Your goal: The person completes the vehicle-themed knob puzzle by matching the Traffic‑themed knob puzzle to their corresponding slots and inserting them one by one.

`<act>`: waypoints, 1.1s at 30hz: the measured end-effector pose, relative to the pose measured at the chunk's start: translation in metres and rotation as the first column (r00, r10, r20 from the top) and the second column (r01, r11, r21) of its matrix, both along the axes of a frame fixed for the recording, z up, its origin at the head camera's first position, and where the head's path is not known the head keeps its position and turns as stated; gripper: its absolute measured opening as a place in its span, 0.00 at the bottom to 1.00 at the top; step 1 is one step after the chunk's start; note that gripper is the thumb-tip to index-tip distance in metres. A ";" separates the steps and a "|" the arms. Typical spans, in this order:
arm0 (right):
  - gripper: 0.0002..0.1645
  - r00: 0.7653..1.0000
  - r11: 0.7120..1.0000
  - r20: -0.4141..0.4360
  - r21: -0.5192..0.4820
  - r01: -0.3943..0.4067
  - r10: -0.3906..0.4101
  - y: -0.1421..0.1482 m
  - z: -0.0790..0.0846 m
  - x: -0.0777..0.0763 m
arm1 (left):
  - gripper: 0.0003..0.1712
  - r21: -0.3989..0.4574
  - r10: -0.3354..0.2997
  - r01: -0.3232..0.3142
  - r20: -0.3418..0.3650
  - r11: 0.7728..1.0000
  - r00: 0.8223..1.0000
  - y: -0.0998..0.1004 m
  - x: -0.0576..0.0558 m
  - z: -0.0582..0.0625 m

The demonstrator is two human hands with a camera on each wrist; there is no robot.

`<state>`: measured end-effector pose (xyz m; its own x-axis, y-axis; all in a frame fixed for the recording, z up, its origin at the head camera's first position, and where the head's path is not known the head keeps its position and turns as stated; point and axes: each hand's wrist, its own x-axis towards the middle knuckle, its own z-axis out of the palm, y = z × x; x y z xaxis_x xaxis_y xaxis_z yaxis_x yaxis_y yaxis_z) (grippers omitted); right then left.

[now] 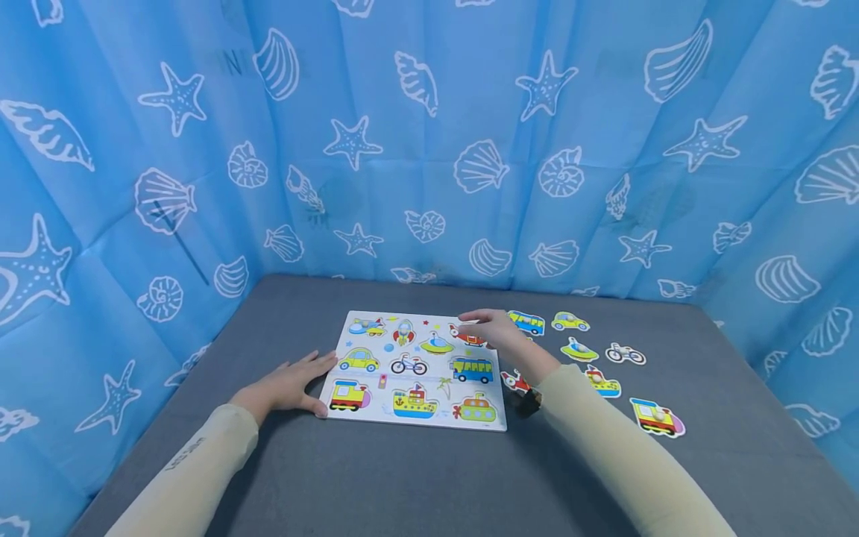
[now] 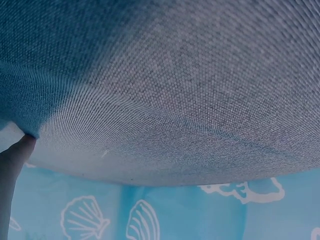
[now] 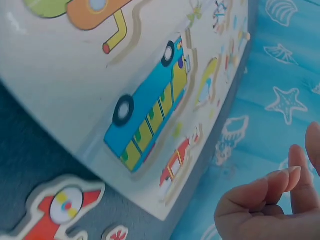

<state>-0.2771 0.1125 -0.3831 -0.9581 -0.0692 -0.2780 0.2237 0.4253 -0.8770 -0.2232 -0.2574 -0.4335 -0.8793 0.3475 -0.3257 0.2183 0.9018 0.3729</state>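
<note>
A white wooden puzzle board (image 1: pixel 385 382) with printed vehicles lies on the grey table. My left hand (image 1: pixel 291 384) rests at its left edge, fingers spread and thumb by the lower left corner; one finger (image 2: pixel 15 155) shows in the left wrist view. Over the board's upper right corner hovers my right hand (image 1: pixel 493 332), beside the red helicopter recess (image 1: pixel 470 337). In the right wrist view this hand (image 3: pixel 272 200) has some fingers loosely bent, and nothing shows between them. The bus recess (image 3: pixel 150 115) lies near it. A red helicopter piece (image 3: pixel 47 215) sits off the board, partly cut off.
Right of the board lie loose pieces: a bus (image 1: pixel 526 323), a car (image 1: pixel 570 321), a flying saucer (image 1: pixel 579 350), a bicycle (image 1: pixel 625 353), a ship (image 1: pixel 604 384) and a train (image 1: pixel 656 418). My right forearm covers part of this area. A blue shell-print curtain (image 1: pixel 429 149) hangs behind the table.
</note>
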 end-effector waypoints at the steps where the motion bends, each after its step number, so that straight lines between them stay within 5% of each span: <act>1: 0.21 1.000 1.000 -0.002 0.000 -0.005 0.005 0.002 0.001 0.001 | 0.64 0.001 -0.002 0.002 -0.001 1.000 1.000 0.000 0.000 0.000; 14: 0.25 0.999 0.999 -0.007 0.015 -0.042 0.042 0.038 0.013 0.018 | 0.64 0.003 -0.014 0.014 -0.009 1.000 1.000 -0.001 0.001 0.000; 33: 0.29 1.000 1.000 -0.003 0.020 0.016 -0.016 0.082 0.012 0.029 | 0.66 0.011 -0.015 0.015 -0.030 1.000 0.999 -0.002 -0.001 -0.003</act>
<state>-0.2485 0.1943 -0.3712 -0.9599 -0.0478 -0.2764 0.2283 0.4394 -0.8688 -0.2238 -0.2591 -0.4369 -0.8832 0.3644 -0.2952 0.2430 0.8940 0.3765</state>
